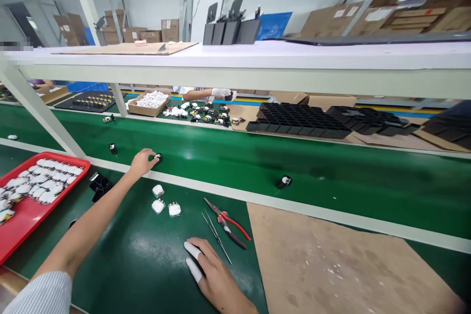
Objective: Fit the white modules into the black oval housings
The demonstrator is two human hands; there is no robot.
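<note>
Pinching small black part [158, 157] on belt, left hand [142, 162] outstretched

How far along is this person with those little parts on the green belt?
Two small black parts already sit on the green belt, so some look sent off. In hand: the left hand is at a black part on the belt's near edge. The right hand rests flat by the tweezers and pliers. Left: three white pieces and a red tray full of more.
</note>
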